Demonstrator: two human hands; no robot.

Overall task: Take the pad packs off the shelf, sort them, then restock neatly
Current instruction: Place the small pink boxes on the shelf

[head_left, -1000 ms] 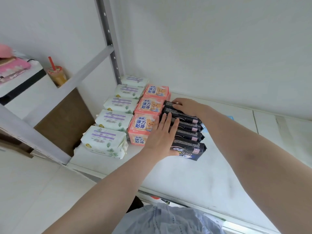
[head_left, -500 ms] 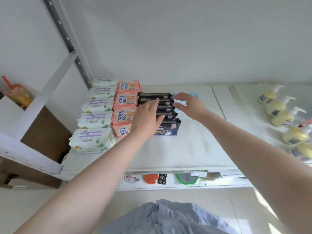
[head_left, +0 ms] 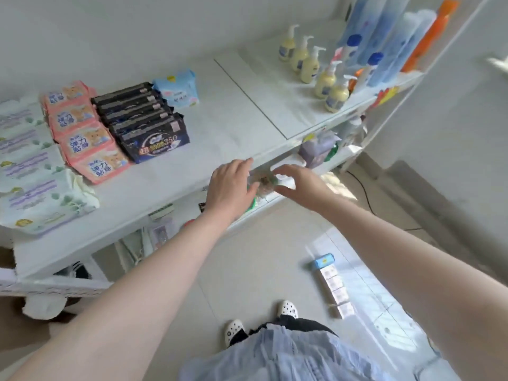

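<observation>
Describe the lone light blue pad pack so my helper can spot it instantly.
Start at the white shelf and find the three rows of packs on its left. Behind the right end of the black packs, near the wall, stands the light blue pack: the only blue one, alone.

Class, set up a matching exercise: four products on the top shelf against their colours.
Things:
1. pump bottles
2. front pack of the middle row
3. single pack at the back
4. row with the bear picture

Colours:
A. pink
B. dark navy and black
C. pale yellow
D. light blue

Pairs: 1-C, 2-B, 3-D, 4-A
</observation>
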